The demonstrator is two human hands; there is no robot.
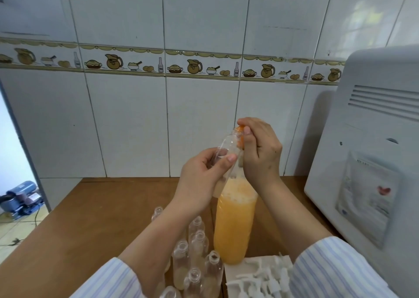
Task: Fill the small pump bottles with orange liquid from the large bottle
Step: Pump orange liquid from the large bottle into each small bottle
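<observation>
Head view looks down on a brown wooden table (95, 209) where the tall clear plastic large bottle (234, 225) stands, tilted a little, roughly two-thirds full of frothy orange liquid. The left hand (201, 177) curls its fingers (229, 158) round the empty upper neck; the right hand (260, 152) pinches the orange screw cap (240, 131) at the top.

My guess is that the thin wall up there will dent if squeezed hard, and the full lower body is heavy, so a hold low on the liquid-filled part should steady a pour better. Any spill would make it slippery.

Near the front edge stand the small clear plastic pump bottles (199, 238), about eight counted, all uncapped and seemingly unfilled. Beside them a white tray (233, 272) holds white pump heads (267, 277), too jumbled to count.
</observation>
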